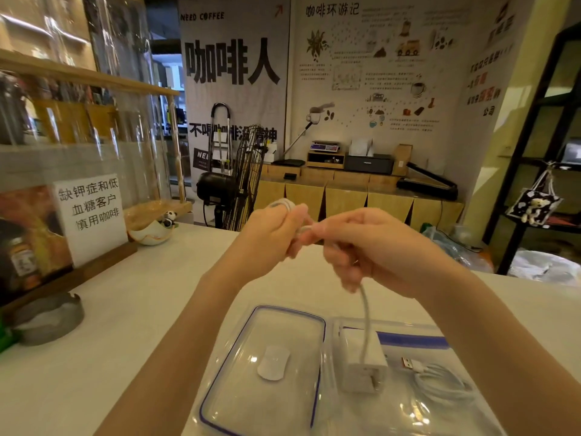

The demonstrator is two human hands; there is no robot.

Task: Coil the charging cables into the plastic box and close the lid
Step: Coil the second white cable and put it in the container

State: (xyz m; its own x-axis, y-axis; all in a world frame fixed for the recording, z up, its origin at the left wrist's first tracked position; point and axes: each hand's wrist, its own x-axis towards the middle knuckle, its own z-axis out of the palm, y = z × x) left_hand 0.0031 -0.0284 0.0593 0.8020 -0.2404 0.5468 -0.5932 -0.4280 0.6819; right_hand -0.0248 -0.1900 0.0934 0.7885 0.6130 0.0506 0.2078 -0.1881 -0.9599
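Head view looks down over a white table [132, 309], where both hands are raised above its near middle. Left hand [270, 229] is curled closed around a small bundle of white charging cable [365, 313], and a loop of it sticks out above the knuckles. Right hand [374, 247] sits just beside it, fingers pinched on the same cable where it runs between the two hands. From under the right hand the cable drops straight down to a white charger block [364, 374].

That block rests in the clear plastic box [408, 413] at the table's near edge, right of centre. A second white cable [440, 385] lies loosely coiled in the box beside the block, its USB plug [408, 362] pointing left. The clear lid [264, 369], rimmed in blue, lies flat on the table touching the box's left side; a pale oval patch shows at its middle, though whether that is a sticker or something under the lid is hard to make out.

Toward the table's left edge stand a round metal ashtray [47, 322] and, behind it, a printed sign [91, 215] in a wooden base.
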